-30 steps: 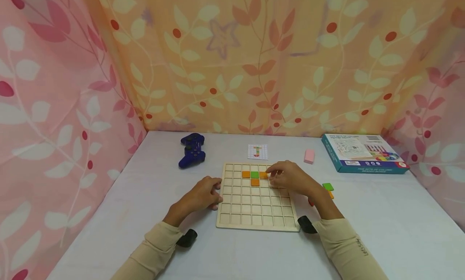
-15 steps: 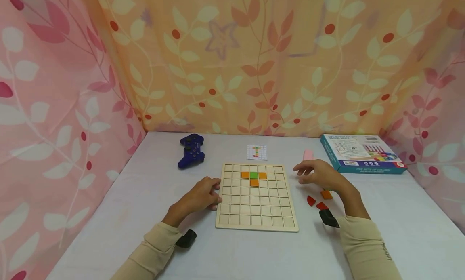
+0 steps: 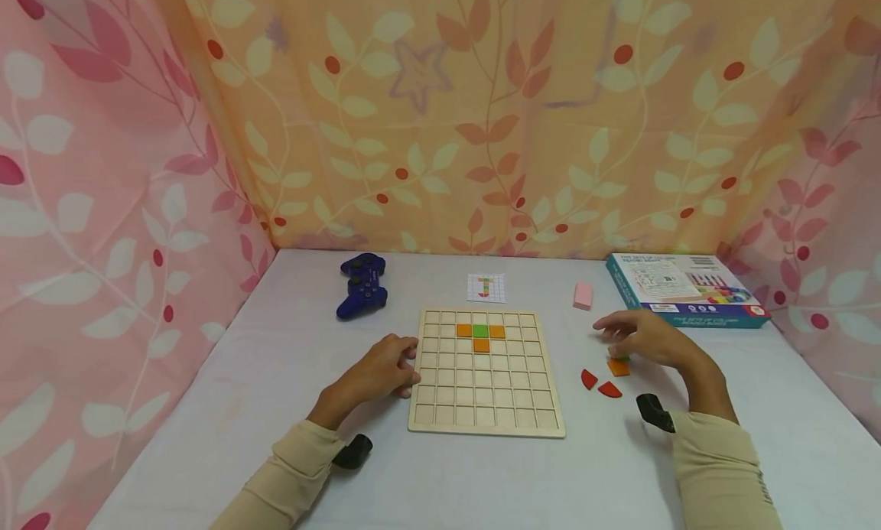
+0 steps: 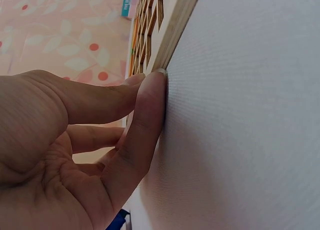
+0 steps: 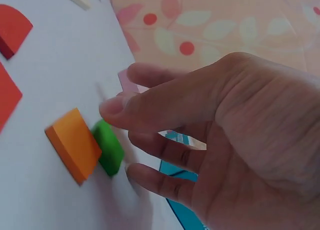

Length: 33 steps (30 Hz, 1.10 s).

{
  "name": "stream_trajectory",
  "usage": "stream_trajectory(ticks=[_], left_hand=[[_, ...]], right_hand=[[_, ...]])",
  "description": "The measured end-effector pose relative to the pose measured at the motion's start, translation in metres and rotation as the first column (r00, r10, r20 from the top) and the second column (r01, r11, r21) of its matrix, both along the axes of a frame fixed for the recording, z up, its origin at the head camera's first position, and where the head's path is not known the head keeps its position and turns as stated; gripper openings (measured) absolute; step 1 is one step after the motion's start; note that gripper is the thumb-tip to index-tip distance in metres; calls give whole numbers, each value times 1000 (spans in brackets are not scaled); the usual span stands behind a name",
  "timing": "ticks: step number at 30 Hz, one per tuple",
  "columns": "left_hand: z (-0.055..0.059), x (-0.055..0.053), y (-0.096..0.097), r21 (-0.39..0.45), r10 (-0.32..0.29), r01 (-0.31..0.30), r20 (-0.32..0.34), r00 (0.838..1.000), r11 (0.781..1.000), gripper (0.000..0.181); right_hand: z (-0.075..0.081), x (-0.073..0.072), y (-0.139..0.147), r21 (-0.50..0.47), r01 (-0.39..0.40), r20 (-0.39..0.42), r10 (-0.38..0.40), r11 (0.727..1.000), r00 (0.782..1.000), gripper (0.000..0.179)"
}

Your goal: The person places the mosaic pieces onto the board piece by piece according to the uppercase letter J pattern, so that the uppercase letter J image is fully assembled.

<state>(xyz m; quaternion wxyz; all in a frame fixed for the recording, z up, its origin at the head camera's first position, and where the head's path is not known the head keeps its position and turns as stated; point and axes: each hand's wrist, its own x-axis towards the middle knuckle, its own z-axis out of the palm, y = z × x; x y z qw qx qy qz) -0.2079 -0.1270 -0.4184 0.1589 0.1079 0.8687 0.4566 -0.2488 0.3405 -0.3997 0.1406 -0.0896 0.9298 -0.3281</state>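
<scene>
Grid board [image 3: 482,396]: one, pale wood, square, with shallow square cells divided by thin raised ridges and bordered by a plain frame; laid flat on the white-covered counter [image 3: 482,484].

Seated tiles: four, flat and square. In the second row from the far edge, a green tile [image 3: 479,331] is flanked by a left orange tile [image 3: 464,330] and a right orange tile [image 3: 497,332]; a lower orange tile [image 3: 482,346] is set directly below the green.

Loose tiles, placed right of the board: one loose orange tile [image 5: 75,146], thick and smooth-faced, with darker sides; one loose green tile [image 5: 109,149], set just beyond it, partly covered in the head view and slightly blurred in the wrist view. Nearby, two red fan-shaped pieces [image 3: 609,390], each with one rounded edge, are laid apart.

Left hand [image 3: 381,368]: fingers bent; the board's left edge is held lightly in the grip.

Right hand [image 3: 650,337]: poised at the loose green tile, the grip loosely curved, thumb and fingers apart, nothing held; whether the tile is touched cannot be told.

Also listed: pattern card [image 3: 486,287], pink block [image 3: 583,295], blue controller [image 3: 362,287], boxed set [image 3: 688,289].
</scene>
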Motion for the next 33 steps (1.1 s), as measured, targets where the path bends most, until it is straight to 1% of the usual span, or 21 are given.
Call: stream_trajectory(ticks=[6, 12, 16, 25, 33], left_hand=[[-1, -1, -1, 1, -2, 2, 0, 1000, 1000, 58], [-3, -3, -1, 9, -13, 13, -4, 1000, 1000, 56], [-3, -4, -1, 7, -20, 20, -6, 1000, 1000, 55], [-3, -3, -1, 6, 4, -4, 9, 1000, 1000, 55], [-5, -4, -2, 4, 2, -2, 7, 1000, 1000, 59]], right_hand=[[-2, 4, 14, 11, 2, -1, -2, 1000, 1000, 49], [-2, 8, 22, -7, 36, 45, -35, 999, 998, 53], [-2, 9, 22, -1, 50, 57, -50, 999, 997, 53], [-4, 6, 20, 39, 70, 62, -73, 997, 995, 52], [-5, 4, 19, 50, 89, 71, -92, 995, 993, 47]])
